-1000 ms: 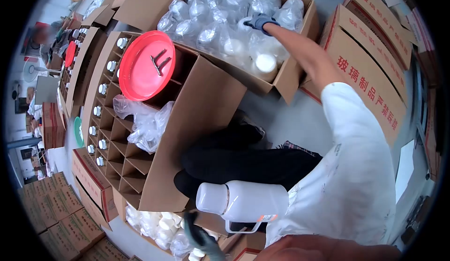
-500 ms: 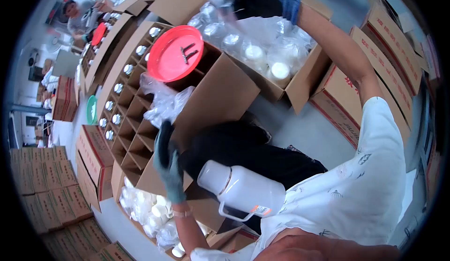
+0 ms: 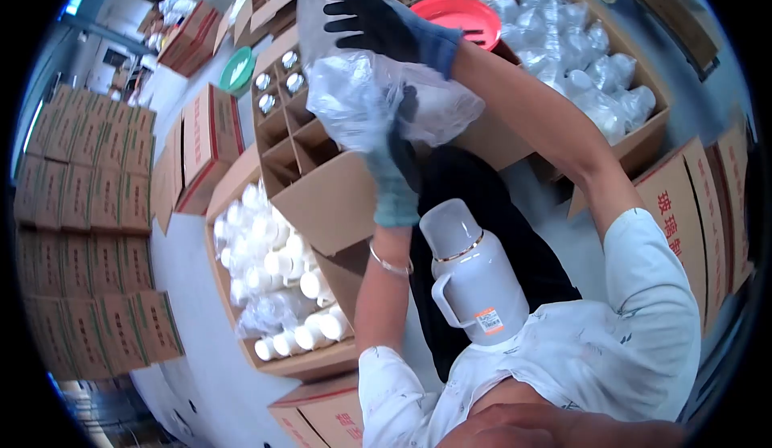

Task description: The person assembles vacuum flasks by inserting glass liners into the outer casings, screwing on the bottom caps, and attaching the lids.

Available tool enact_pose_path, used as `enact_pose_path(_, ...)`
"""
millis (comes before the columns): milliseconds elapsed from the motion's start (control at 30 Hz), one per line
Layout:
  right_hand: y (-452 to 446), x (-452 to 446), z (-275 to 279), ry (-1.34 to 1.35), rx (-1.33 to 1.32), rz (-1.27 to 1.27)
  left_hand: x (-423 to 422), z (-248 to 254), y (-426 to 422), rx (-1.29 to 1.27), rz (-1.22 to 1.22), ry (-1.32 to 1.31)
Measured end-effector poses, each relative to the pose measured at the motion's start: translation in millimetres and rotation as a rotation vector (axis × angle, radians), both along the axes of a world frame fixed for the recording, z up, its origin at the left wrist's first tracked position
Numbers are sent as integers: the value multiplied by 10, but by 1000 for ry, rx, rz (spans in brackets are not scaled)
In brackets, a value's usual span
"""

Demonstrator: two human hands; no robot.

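A white vacuum flask (image 3: 482,279) with a side handle and an orange-edged label lies tilted across my lap. My left hand (image 3: 394,158), in a grey-green glove with a dark palm, is closed on a crumpled clear plastic bag (image 3: 346,98); its fingers are partly hidden by film and blur. Above the bag, my right hand (image 3: 374,26), in a black glove with a blue cuff, has its fingers spread against the film. A divided carton (image 3: 322,199) sits just beyond my left hand, with silver-capped items in several cells.
A red plate (image 3: 458,18) rests on the divided carton. At right stands a carton of bagged items (image 3: 563,54); at lower left, a carton of white cups or lids (image 3: 273,247). Stacked boxes (image 3: 88,231) line the left, and a green basin (image 3: 237,68) lies behind.
My right hand has come from the right-hand carton to the plastic bag, and its fingers have spread. My left hand has lifted the bag off the dividers. The view has turned.
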State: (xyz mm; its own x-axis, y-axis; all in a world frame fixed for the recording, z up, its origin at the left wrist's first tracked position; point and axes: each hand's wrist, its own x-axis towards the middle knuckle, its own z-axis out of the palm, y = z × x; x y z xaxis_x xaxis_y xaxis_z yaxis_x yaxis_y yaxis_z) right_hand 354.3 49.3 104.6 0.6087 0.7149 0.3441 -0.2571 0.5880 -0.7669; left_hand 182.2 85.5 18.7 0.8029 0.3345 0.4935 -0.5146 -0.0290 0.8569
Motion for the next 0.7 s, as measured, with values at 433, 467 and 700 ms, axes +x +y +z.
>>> enact_pose_path(433, -1659, -1139, -2030, -1316, -730, -617, -1519, -1290, 502, -237, 139, 403)
enact_pose_path(467, -1788, -1292, -2033, -1291, -732, -641, -1659, -1255, 388, -59, 149, 436)
enact_pose_path(700, -2636, -2679, -2331, -1255, -981, -702, -2604, -599, -561, 678, 234, 527)
